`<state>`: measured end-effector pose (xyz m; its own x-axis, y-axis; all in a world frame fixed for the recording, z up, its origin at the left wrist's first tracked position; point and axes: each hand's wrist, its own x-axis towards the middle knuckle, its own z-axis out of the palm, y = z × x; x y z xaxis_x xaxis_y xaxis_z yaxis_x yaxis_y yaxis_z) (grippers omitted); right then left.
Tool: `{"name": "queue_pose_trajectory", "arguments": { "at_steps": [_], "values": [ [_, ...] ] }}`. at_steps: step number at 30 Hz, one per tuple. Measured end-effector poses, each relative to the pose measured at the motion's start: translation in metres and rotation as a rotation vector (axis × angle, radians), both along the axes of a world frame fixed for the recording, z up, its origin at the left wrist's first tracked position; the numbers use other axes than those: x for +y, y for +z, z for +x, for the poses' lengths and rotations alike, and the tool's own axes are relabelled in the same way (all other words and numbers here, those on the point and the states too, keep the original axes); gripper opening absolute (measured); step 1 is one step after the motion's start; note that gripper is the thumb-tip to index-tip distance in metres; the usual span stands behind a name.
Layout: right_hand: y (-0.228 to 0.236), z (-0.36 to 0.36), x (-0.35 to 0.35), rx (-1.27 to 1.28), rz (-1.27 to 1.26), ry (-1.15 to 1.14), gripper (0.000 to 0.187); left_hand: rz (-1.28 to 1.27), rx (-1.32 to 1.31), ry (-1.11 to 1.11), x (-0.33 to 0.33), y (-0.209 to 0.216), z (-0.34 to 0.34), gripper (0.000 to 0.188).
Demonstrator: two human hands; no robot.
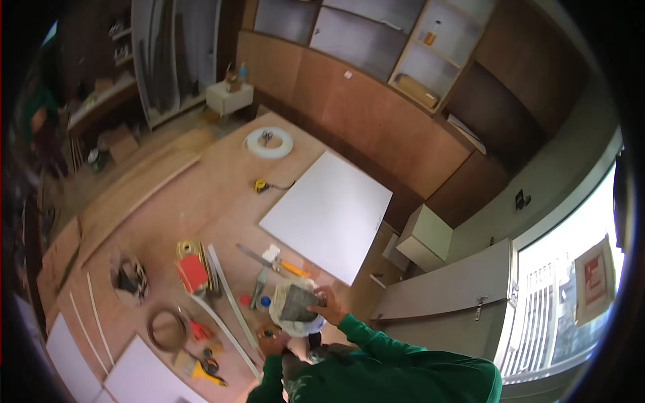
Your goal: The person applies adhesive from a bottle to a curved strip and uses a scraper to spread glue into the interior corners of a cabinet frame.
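Observation:
At the near edge of the table, my right hand (329,305) has its fingers closed on a dark grey flat piece (297,303), whose exact kind I cannot make out. That piece lies over a crumpled whitish bag or wrapping (281,325). To the left of it my left hand (271,343) is curled round a small round thing, too blurred to name. Just beyond the hands are a blue cap (265,301), a red cap (245,300) and a grey-handled tool (260,285).
A white panel (329,215) lies on the wooden table (222,208). Near it are an orange-handled tool (294,269), a tape measure (261,185) and a white roll (269,153). Leftward are a can (188,250), white strips (222,324), a brown coil (166,329) and a brush (209,377).

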<state>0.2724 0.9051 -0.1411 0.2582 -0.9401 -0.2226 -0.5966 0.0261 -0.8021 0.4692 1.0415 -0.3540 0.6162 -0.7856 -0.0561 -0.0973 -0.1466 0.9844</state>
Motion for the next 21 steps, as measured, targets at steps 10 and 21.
{"name": "queue_pose_trajectory", "arguments": {
  "at_steps": [10, 21],
  "values": [
    [0.061, -0.075, -0.022, -1.313, 0.679, -0.398, 0.051, 0.016, 0.077, 0.017, 0.004, 0.021, -0.028, 0.052],
    [0.086, -0.273, -0.134, -1.364, 0.604, -0.341, 0.043, 0.087, -0.14, 0.27, 0.064, 0.074, -0.147, 0.055]
  ]
}}
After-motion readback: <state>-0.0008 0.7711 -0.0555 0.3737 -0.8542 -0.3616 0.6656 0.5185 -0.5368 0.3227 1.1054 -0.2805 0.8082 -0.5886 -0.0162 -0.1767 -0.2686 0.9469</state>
